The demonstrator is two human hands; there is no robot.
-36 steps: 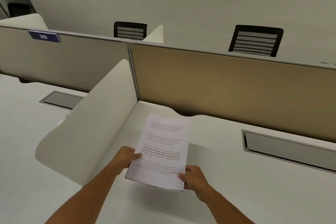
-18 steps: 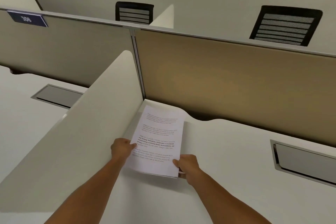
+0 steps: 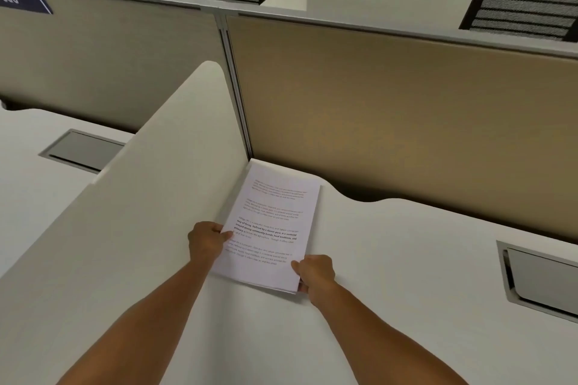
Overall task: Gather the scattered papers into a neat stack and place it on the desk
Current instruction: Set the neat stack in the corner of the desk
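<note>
A stack of printed white papers (image 3: 275,216) lies on the white desk (image 3: 391,275), tucked into the back left corner where the side divider meets the tan back panel. My left hand (image 3: 206,241) grips the stack's left edge, thumb on the top sheet. At the near right corner, my right hand (image 3: 314,272) pinches the stack, whose near edge looks slightly lifted off the desk. The sheets lie squared up with only the top page showing.
A white side divider (image 3: 156,197) rises left of the stack; a tan back panel (image 3: 391,122) stands behind it. Grey cable hatches are set in the desk at right (image 3: 541,278) and in the neighbouring desk (image 3: 83,150). Two black chair backs show beyond the panels.
Both hands have carried the stack forward and left, from over the middle of the desk into the corner by the divider. The camera has moved closer.
</note>
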